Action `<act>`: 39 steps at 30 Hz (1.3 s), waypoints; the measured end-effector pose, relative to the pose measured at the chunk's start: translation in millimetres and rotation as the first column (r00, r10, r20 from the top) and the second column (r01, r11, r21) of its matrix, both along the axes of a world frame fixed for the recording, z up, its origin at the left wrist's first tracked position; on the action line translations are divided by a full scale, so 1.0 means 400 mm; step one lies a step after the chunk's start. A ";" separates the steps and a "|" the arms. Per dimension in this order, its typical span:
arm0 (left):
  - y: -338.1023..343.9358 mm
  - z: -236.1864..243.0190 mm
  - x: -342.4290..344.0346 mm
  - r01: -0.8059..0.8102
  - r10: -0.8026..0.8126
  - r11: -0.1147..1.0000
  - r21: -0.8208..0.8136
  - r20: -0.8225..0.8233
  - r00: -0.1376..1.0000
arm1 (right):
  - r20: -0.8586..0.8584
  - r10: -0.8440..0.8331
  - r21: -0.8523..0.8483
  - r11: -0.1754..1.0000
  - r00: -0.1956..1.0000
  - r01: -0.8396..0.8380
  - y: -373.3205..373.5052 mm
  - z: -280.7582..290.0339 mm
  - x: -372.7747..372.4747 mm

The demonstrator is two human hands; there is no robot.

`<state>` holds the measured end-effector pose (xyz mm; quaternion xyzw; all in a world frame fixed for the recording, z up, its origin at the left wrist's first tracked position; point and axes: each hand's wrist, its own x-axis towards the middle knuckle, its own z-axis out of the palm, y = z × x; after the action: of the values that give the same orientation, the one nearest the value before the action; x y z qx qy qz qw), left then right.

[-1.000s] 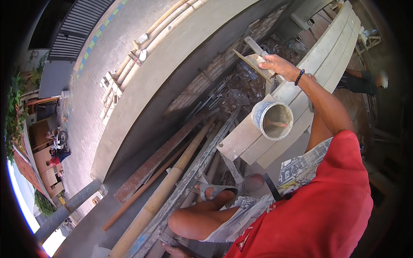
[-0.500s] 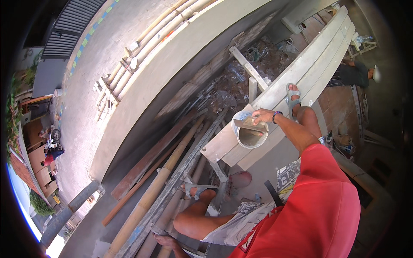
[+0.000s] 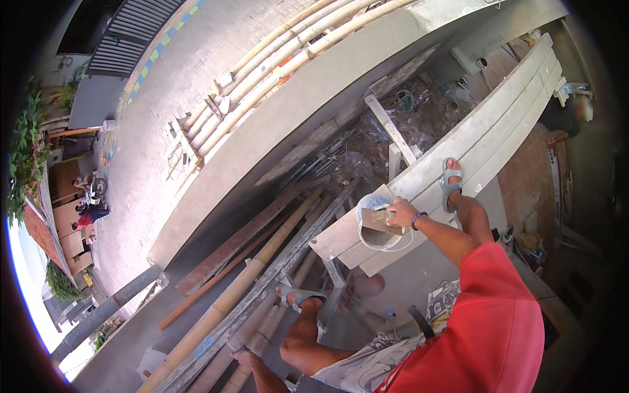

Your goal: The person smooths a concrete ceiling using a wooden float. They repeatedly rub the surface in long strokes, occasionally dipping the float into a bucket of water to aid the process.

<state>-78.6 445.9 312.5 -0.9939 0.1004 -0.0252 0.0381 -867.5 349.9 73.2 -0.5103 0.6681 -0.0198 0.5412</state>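
Note:
A flat rectangular plastering trowel (image 3: 378,218) is gripped in my right hand (image 3: 401,213), its blade across the mouth of a round white bucket (image 3: 386,243). Grey residue coats the bucket's inside; how much it holds is hard to see. The bucket stands near the end of a pale plank platform (image 3: 342,229). Down at the lower edge, my left hand (image 3: 246,359) has its fingers curled on a grey pole (image 3: 226,354), partly hidden from view. One sandalled foot (image 3: 451,177) rests on the planks, the other (image 3: 303,298) lower down by the poles.
Bamboo poles (image 3: 246,281) and a reddish-brown board (image 3: 223,252) slope beside the platform. Beyond a curved concrete wall (image 3: 275,144), more bamboo (image 3: 282,72) lies on paving. Debris (image 3: 419,124) fills the gap behind the planks. Another person (image 3: 569,121) is at far right.
The trowel has tilted a little at the bucket's mouth as my right hand shifts. The whole view has swung slightly, moving the scene right and downward. My left hand remains by the pole.

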 end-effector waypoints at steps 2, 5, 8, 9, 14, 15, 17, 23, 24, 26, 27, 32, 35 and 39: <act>-0.037 0.002 -0.088 -0.140 0.090 0.968 -0.208 -0.234 0.968 | -0.038 -0.131 -0.021 0.991 0.991 0.131 0.043 0.018 0.017; -0.095 0.079 -0.251 -0.190 -0.141 0.872 -0.452 -0.602 0.786 | -0.008 -0.431 0.021 0.902 0.903 0.431 0.098 0.055 0.075; -0.015 0.136 -0.244 -0.023 -0.371 0.870 -0.492 -0.685 0.628 | 0.336 -0.916 0.554 0.381 0.220 0.741 0.130 0.095 0.137; 0.001 0.142 -0.256 0.044 -0.365 0.893 -0.449 -0.663 0.653 | 0.349 -0.910 0.562 0.393 0.222 0.728 0.127 0.107 0.152; 0.113 0.199 -0.413 0.427 -0.407 0.898 -0.104 -0.561 0.721 | 0.308 -0.935 0.546 0.324 0.174 0.773 0.038 0.187 0.191; 0.127 0.216 -0.451 0.483 -0.375 0.875 0.018 -0.604 0.703 | 0.304 -0.940 0.578 0.309 0.153 0.755 0.032 0.185 0.173; 0.161 0.254 -0.514 0.474 -0.293 0.877 0.077 -0.696 0.655 | 0.269 -0.948 0.578 0.299 0.169 0.760 -0.024 0.270 0.122; 0.138 0.347 -0.641 0.102 -0.044 0.995 0.025 -0.782 0.621 | 0.372 -0.920 0.549 0.325 0.122 0.770 -0.015 0.399 -0.124; 0.126 0.351 -0.640 0.064 -0.054 0.998 -0.018 -0.794 0.606 | 0.396 -0.912 0.535 0.324 0.107 0.781 -0.011 0.435 -0.180; 0.061 0.357 -0.685 0.255 -0.209 0.965 -0.063 -0.771 0.601 | 0.439 -0.885 0.448 0.366 0.156 0.815 0.025 0.434 -0.281; 0.011 0.363 -0.740 0.343 -0.286 0.935 -0.087 -0.756 0.589 | 0.446 -0.881 0.424 0.365 0.160 0.829 0.042 0.427 -0.328; -0.362 0.327 -1.137 0.572 -0.519 0.778 -0.261 -0.780 0.349 | 0.404 -0.913 0.359 0.222 0.063 0.907 0.055 0.458 -0.564; -0.577 0.279 -1.548 0.807 -0.675 0.437 -0.398 -0.737 0.002 | 0.386 -0.922 0.338 0.160 0.019 0.927 0.080 0.386 -0.704; -0.775 0.152 -2.048 0.819 -0.657 -0.015 -0.574 -0.611 -0.441 | 0.364 -0.929 0.311 0.059 -0.061 0.949 0.078 0.312 -0.891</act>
<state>-897.8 136.0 373.4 -0.4562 0.7752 0.4351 0.0404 -1223.9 381.2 197.9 0.1028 0.6737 -0.5234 0.5115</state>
